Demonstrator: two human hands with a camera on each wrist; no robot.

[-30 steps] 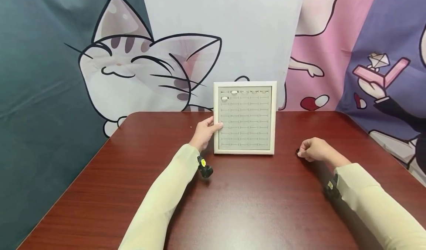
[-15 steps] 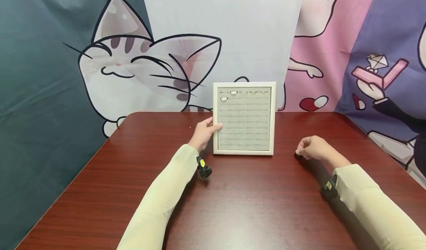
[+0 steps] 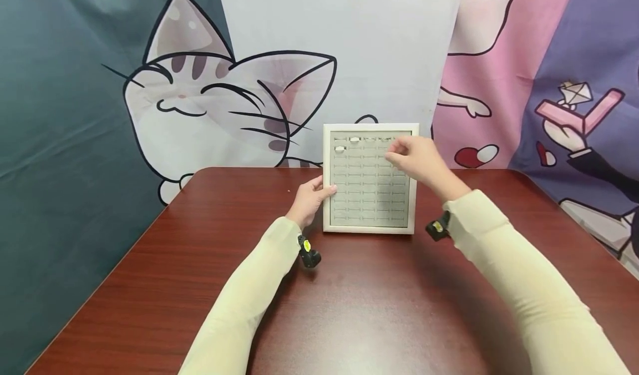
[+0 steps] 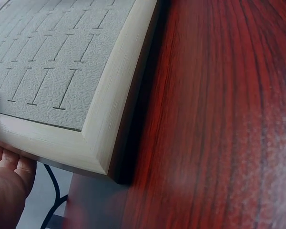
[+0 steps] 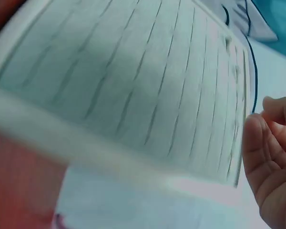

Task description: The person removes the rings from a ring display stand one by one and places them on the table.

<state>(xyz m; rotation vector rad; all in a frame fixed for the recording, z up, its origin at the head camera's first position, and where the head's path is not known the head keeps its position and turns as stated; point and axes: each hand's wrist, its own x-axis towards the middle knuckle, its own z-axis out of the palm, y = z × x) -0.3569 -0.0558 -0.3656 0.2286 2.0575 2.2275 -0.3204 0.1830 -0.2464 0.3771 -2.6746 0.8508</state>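
Observation:
A white-framed ring display board [image 3: 369, 197] with a grey slotted pad stands tilted up on the table. Several rings sit in its top row, and one white ring [image 3: 339, 149] is at the left of the second row. My left hand [image 3: 307, 200] grips the frame's left side, thumb on the front and fingers behind. In the left wrist view, part of the left hand [image 4: 9, 183] shows below the frame edge. My right hand [image 3: 416, 156] is in front of the board's upper right. Its thumb and forefinger meet at the tips; anything between them is too small to see.
The dark red wooden table [image 3: 369, 297] extends around the board. Behind it hangs a cloth backdrop [image 3: 279, 9] with a cartoon cat. A black camera [image 3: 437, 228] sits on my right wrist, covering part of the table behind it.
My right hand has risen from the table at the right, where a small dark thing showed at its fingertips, and moved left to the board's upper right. The left hand keeps its grip.

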